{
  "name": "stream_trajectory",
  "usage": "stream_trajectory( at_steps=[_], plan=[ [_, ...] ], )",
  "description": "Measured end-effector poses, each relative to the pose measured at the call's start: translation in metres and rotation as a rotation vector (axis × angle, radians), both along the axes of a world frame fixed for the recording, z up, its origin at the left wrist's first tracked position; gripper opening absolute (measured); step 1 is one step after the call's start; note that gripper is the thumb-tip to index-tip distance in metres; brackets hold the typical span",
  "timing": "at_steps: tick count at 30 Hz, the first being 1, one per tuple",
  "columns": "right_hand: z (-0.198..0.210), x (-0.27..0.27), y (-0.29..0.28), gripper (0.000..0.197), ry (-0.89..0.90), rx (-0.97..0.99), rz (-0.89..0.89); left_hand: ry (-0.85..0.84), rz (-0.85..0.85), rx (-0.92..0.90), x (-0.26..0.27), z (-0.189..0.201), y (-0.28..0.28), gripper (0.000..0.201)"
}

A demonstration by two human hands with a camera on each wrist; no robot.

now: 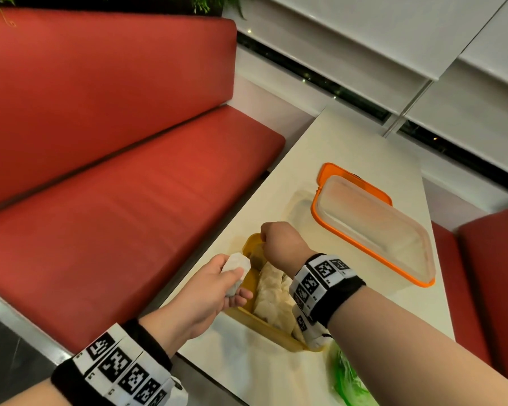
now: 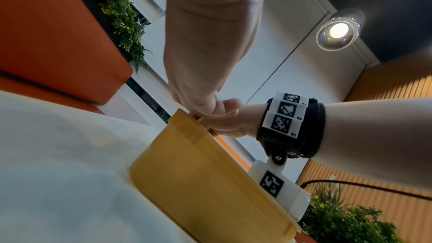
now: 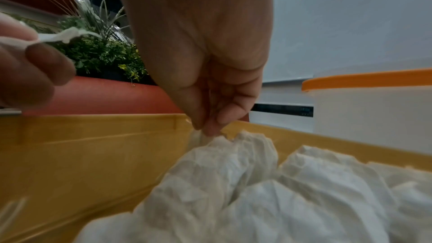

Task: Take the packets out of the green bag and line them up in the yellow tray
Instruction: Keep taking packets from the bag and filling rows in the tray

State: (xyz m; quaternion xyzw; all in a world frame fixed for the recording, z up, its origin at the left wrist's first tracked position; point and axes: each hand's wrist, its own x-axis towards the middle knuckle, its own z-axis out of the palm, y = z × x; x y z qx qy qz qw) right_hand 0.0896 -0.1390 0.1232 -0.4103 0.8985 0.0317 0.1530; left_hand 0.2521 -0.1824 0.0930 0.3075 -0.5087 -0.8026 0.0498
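The yellow tray (image 1: pixel 248 241) lies on the table with several white crumpled packets (image 1: pixel 272 291) in it. My right hand (image 1: pixel 267 244) reaches into the tray's far end. In the right wrist view its fingertips (image 3: pixel 210 127) pinch the top of one white packet (image 3: pixel 224 160) standing by the tray wall (image 3: pixel 93 145). My left hand (image 1: pixel 235 281) hovers at the tray's left rim and grips another white packet (image 1: pixel 238 263), also seen as the packet (image 3: pixel 56 36) at the left edge. The green bag (image 1: pixel 346 376) lies near the table's front, partly hidden under my right forearm.
A clear container with an orange lid (image 1: pixel 373 227) stands just beyond the tray on the cream table (image 1: pixel 349 148). A red bench (image 1: pixel 115 171) runs along the table's left edge. Window blinds (image 1: pixel 393 39) close off the far side.
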Motion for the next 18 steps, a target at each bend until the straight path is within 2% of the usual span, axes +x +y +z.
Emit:
stream_trajectory(
  at_steps=[4,6,9,10,12,14,18],
  plan=[
    [0.014,0.001,0.002,0.028,-0.008,-0.097,0.018,-0.016,-0.008,-0.004,-0.001,0.000,-0.001,0.012],
    [0.024,0.003,0.006,0.026,-0.165,-0.208,0.032,-0.014,0.005,0.004,-0.002,0.001,-0.001,0.011],
    [0.040,0.014,0.014,0.014,-0.520,-0.332,-0.020,0.006,0.034,0.025,-0.006,0.003,0.000,0.009],
    [0.043,0.018,0.016,0.010,-0.576,-0.351,-0.023,0.014,0.044,0.030,-0.007,0.005,0.001,0.009],
    [0.044,0.023,0.019,0.008,-0.565,-0.343,0.046,0.033,0.049,0.033,-0.010,0.007,0.002,0.009],
    [0.041,0.025,0.020,0.006,-0.478,-0.311,0.126,0.044,0.036,0.021,-0.013,0.008,0.003,0.007],
    [0.042,0.020,0.021,0.002,-0.379,-0.384,0.100,0.029,0.064,-0.062,-0.013,0.007,0.002,0.012]
  ],
)
